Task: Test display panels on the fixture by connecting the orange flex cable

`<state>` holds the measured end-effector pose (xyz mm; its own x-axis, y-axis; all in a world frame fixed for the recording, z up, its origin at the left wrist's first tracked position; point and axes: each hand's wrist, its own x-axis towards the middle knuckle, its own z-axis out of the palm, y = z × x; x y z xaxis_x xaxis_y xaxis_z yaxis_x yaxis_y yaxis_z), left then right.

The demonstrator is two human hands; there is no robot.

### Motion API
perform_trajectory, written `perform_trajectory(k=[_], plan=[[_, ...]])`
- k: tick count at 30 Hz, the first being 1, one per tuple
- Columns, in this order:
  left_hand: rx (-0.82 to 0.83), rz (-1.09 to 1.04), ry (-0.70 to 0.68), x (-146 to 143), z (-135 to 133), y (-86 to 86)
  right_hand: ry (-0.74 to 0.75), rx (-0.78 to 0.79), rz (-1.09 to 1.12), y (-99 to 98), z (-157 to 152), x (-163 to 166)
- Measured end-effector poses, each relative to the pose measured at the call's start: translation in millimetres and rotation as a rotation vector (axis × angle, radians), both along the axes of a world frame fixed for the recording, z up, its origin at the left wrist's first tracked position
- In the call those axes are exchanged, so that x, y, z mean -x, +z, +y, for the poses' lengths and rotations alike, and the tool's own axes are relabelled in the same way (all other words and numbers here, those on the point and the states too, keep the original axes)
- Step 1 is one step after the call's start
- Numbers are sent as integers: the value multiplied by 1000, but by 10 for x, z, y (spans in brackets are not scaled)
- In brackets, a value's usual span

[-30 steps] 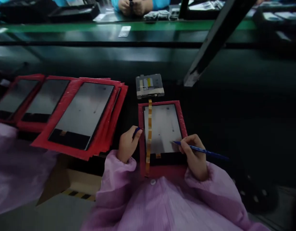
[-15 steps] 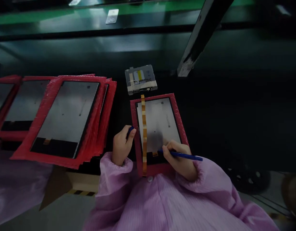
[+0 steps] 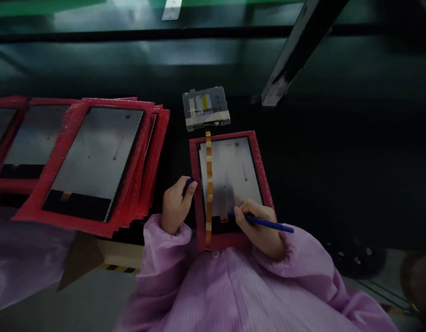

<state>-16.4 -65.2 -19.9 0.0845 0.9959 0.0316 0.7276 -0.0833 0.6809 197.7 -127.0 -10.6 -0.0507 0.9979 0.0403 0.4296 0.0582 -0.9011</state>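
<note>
My right hand (image 3: pixel 259 223) is closed around a blue pen (image 3: pixel 271 225), its tip down by the small orange tab at the lower edge of a display panel (image 3: pixel 230 170). That panel lies silver side up on a red bubble-wrap sheet (image 3: pixel 263 180). A strip of gold-brown tape segments (image 3: pixel 209 184) runs lengthwise over the panel's left side. Beside the sheet's left edge, my left hand (image 3: pixel 176 203) pinches a small blue piece (image 3: pixel 188 184) that looks like a pen cap; most of it is hidden by the fingers.
To the left stand stacks of similar panels (image 3: pixel 95 157) on red bubble-wrap sheets (image 3: pixel 130 198). A flat metal-cased unit (image 3: pixel 206 108) lies beyond my panel. A slanted metal post (image 3: pixel 285 64) rises at back right. Another person's pink sleeve (image 3: pixel 22 258) shows at far left.
The view has shifted slightly, so the bench things sit a little higher in the picture. Both hands keep their grips, and the pen tip stays near the orange tab.
</note>
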Motion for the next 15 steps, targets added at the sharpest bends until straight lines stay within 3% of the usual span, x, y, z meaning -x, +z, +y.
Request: perform_trajectory(k=[10, 15], plan=[[18, 15, -1, -5, -1, 6, 8, 20, -6, -27, 2, 9], [12, -6, -3, -8, -8, 14, -29, 19, 147, -46, -27, 6]])
